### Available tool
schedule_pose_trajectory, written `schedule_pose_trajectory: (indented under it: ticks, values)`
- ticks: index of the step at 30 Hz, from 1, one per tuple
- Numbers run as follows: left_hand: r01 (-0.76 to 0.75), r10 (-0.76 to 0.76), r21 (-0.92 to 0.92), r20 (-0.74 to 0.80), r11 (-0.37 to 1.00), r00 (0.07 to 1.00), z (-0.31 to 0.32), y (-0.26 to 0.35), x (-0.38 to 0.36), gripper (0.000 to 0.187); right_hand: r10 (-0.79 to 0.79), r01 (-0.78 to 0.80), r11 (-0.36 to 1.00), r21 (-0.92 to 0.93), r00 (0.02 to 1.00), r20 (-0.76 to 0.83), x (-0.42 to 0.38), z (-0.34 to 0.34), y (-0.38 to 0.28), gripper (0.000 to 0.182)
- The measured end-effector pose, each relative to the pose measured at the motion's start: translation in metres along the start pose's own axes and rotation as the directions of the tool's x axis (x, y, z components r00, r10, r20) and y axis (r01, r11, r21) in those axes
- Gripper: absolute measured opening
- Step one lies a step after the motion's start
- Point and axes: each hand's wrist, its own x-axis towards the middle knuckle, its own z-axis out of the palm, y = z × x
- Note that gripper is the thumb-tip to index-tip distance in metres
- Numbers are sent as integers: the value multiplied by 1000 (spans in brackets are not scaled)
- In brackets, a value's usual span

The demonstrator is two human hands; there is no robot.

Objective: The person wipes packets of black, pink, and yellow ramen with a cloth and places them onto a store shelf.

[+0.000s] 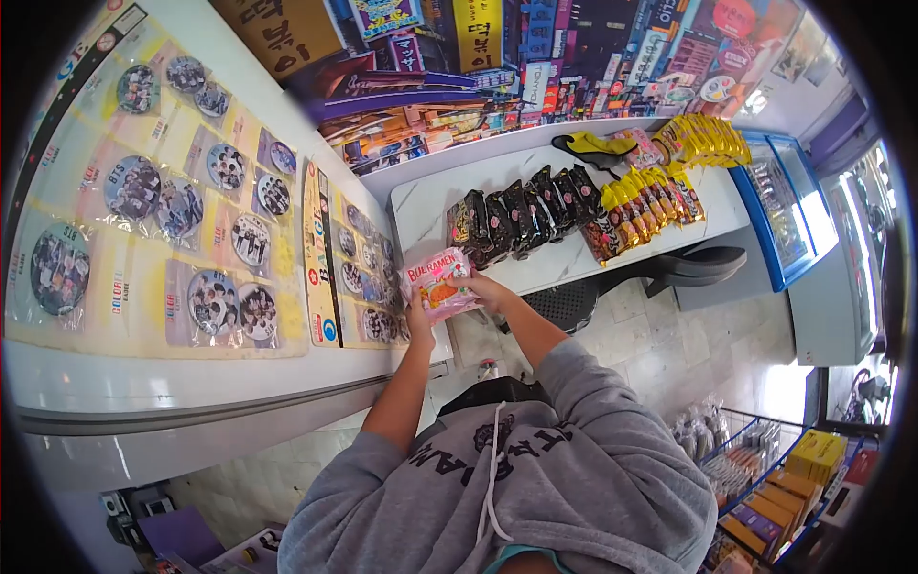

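Pink glossy ramen packet (441,283), noodle-bowl picture | grip: left (419,320), right (486,290) partly closed, holding it

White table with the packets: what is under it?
A black chair shows partly under the white table; whatever lies deeper is covered by its top.

- Pink packet (442,284): thin, glossy plastic film, crinkled.
- Black packets (521,218) and yellow packets (703,142): shiny plastic film, creased, catching highlights.
- Table (430,206): smooth white top with grey marble-like veins and a soft sheen.
- Round badges (132,187) on the left: glossy faces under clear, wrinkled plastic sleeves.
- Chair (693,267): smooth black plastic-looking back with a dull shine; seat textured.
- Hoodie (583,459): soft, matt grey cloth, folded at the sleeves.
- Freezer rim (786,231), far right: smooth blue, plastic-looking.
- Floor (645,335): smooth, pale, mottled tile, faintly reflective.
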Motion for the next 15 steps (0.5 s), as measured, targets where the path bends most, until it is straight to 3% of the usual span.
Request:
schedule_pose_trajectory:
  ticks: [1,2,4,5,6,8,10,12,14,15]
  values:
    - [-111,111,-2,-31,994,993,0,-8,-6,50,-36,34,997,67,999,19,-16,5,-4,84]
    - [-221,221,-1,-56,975,974,3,-12,-16,48,-45,44,996,83,999,5,-27,6,-2,84]
    - [-232,232,2,-24,973,972,10,-17,-45,45,-188,159,959,234,976,107,-51,2,6,74]
    - [-321,320,48,16,946,947,17,-15,-64,46,-231,202,950,238,968,101,-68,0,8,72]
    - [-413,408,80,67,907,911,23,-17,-74,48,-252,228,942,248,966,67,-83,-5,10,72]
    - [-431,406,131,182,893,896,36,-24,-93,52,-369,372,908,192,928,-52,-123,-11,16,79]
    - [-571,515,78,345,818,785,63,-25,-124,56,-445,463,854,239,887,-127,-173,-17,20,87]
    - [-604,487,87,507,792,711,93,-23,-154,58,-610,672,730,124,723,-324,-222,-27,31,94]
    - [-676,471,30,694,737,544,124,-35,-188,58,-663,744,666,45,619,-421,-286,-33,44,100]
    - [-705,429,10,787,709,443,139,-38,-213,60,-699,813,582,-7,496,-515,-317,-34,56,100]
